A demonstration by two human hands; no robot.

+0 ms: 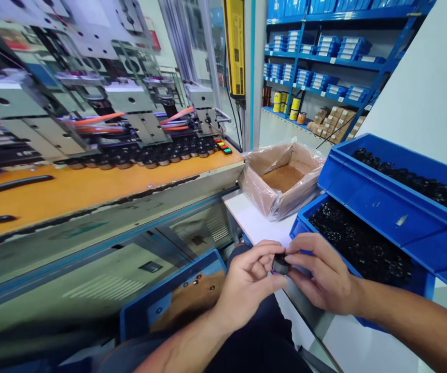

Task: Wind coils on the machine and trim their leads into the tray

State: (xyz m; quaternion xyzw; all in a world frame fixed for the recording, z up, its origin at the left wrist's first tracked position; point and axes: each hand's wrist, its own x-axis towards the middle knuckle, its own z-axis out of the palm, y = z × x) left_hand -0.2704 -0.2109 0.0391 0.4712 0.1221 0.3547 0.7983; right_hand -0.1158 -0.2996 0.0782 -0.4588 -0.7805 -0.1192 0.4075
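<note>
A small round black part (280,263) sits between both my hands, low in the middle of the view. My left hand (247,282) pinches it from the left with thumb and fingertips. My right hand (319,272) grips it from the right, fingers curled over it. Just right of my hands a blue bin (299,224) holds several similar black round parts (359,243). A second blue bin (387,207) of the same parts is stacked above and behind it.
A winding machine with an orange deck (91,189) and a row of black spools (161,154) fills the left. A plastic-lined cardboard box (281,178) stands on the white table (252,220). A blue tray (161,303) lies below left. Blue shelving (324,57) stands behind.
</note>
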